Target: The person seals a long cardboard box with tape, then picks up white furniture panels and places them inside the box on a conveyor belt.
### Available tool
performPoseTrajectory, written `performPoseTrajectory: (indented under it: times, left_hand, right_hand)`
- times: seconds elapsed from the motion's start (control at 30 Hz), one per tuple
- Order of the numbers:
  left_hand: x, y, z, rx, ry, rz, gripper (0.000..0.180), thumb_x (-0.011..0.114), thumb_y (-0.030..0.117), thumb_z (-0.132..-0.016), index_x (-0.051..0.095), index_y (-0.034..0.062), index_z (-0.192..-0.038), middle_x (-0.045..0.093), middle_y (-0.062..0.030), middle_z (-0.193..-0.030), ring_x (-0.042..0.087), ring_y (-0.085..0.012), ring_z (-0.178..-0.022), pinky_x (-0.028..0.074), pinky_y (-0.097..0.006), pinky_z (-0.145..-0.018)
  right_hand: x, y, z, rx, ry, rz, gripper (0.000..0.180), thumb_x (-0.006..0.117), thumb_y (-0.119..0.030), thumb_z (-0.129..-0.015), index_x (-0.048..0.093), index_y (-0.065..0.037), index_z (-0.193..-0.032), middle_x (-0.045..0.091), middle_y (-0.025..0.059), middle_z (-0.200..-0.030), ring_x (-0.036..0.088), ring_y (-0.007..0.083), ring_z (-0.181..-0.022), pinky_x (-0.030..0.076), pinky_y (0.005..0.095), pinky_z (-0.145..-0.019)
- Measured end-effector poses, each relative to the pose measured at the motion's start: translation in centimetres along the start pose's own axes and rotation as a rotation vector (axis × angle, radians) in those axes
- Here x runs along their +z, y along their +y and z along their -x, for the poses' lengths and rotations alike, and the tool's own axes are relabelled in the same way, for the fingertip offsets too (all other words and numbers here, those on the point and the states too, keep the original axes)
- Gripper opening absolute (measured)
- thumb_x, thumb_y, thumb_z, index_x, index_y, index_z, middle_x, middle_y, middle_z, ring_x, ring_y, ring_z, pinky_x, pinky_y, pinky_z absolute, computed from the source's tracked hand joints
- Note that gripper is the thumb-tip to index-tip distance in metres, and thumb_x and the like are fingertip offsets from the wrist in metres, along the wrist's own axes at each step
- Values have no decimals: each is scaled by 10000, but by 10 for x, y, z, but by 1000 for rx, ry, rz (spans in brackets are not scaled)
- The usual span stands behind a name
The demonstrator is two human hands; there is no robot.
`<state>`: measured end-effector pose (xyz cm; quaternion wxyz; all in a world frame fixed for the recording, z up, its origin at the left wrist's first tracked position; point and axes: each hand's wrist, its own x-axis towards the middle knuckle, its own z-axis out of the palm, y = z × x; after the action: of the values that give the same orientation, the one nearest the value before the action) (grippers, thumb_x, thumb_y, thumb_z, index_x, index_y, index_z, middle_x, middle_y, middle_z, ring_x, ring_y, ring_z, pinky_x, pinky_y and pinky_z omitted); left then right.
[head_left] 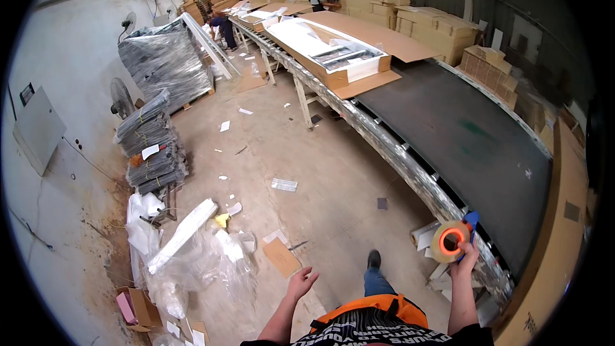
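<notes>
While the right hand [469, 259] is clamped on a tape dispenser [457, 225], the left hand [300, 283] hangs empty, spread; from here, the carton [328, 76] on the conveyor [461, 131] looks open, not yet taped.

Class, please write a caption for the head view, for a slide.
Right hand holds a tape dispenser near a conveyor belt; empty left hand hovers above the littered floor.

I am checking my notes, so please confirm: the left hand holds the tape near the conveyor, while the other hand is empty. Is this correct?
The side is wrong: the head view shows the right hand holding the tape near the conveyor, while the left hand is empty.
</notes>
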<state>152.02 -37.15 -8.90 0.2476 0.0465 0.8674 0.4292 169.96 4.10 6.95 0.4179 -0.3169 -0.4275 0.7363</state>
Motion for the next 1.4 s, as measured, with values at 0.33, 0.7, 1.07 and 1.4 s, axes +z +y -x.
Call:
performPoseTrajectory:
  times: [0.33, 0.7, 1.07, 1.4]
  left_hand:
    - [-43, -215, 18, -893, 259, 449, 243, 646, 316, -813, 684, 78, -846, 613, -102, -624, 574, -217, -544, 456, -397, -529]
    - [-92, -61, -183, -833, 196, 219, 251, 606, 322, -829, 688, 85, -834, 612, -113, -626, 580, -227, -552, 457, -403, -536]
    - [-248, -175, -402, 321, 179, -439, 268, 567, 329, -846, 691, 93, -823, 611, -123, -628, 586, -237, -559, 458, -410, -542]
    - [-365, 100, -793, -50, 70, 93, 606, 649, 436, -832, 564, -6, -1238, 653, -185, -1127, 635, -283, -1031, 490, -347, -883]
  right_hand:
    - [133, 128, -331, 0, 195, 112, 559, 562, 17, -769, 464, 1, -1319, 572, 48, -1066, 549, 167, -948, 420, 288, -858]
    - [139, 256, -615, 56, 373, 1130, 503, 570, -227, -869, 483, 12, -1303, 640, 175, -1089, 621, 309, -981, 481, 389, -851]
    - [175, 198, -402, -178, 1154, 2082, 571, 527, -470, -874, 509, -12, -1216, 586, 148, -986, 579, 353, -913, 447, 464, -896]
    - [654, 311, -399, -1007, -686, 1184, 441, 663, -110, -625, 528, -13, -1033, 491, 204, -992, 492, 395, -918, 432, 471, -772]
